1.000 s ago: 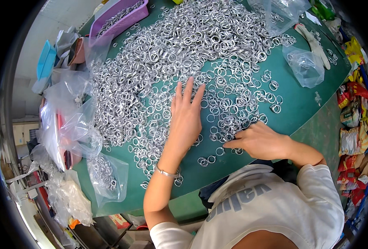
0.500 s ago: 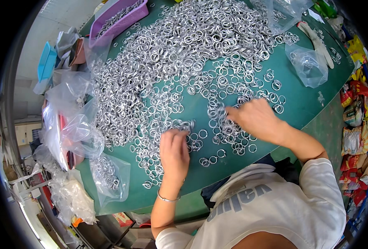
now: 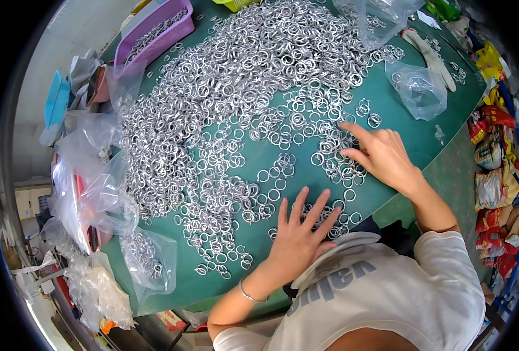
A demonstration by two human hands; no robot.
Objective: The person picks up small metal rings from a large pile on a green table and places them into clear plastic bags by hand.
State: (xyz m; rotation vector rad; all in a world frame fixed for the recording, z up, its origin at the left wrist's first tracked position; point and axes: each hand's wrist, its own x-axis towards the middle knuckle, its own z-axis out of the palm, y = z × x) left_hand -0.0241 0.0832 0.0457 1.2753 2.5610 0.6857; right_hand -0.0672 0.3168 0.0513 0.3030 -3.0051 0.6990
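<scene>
A large heap of silver metal rings (image 3: pixel 259 64) covers much of the green tabletop (image 3: pixel 271 240). My left hand (image 3: pixel 300 240) lies palm down near the table's front edge, fingers spread over a few loose rings, some partly hidden under it. To the right, my right hand (image 3: pixel 385 155) has its index finger and thumb apart, at the edge of a smaller cluster of rings (image 3: pixel 332 149); nothing shows between them. Another loose group of rings (image 3: pixel 221 205) spreads left of my left hand. A bracelet (image 3: pixel 249 293) circles my left wrist.
A purple basket (image 3: pixel 177 29) with small metal parts stands at the far left. Clear plastic bags lie at the left (image 3: pixel 166 263) and right (image 3: pixel 417 88) of the table, beside a white glove (image 3: pixel 432 58). Colourful packages (image 3: pixel 490 187) line the right side.
My left hand has moved right and toward me, its fingers spreading out. My right hand has shifted slightly right, its index finger now extended. More rings lie in the left group; the middle cluster has thinned.
</scene>
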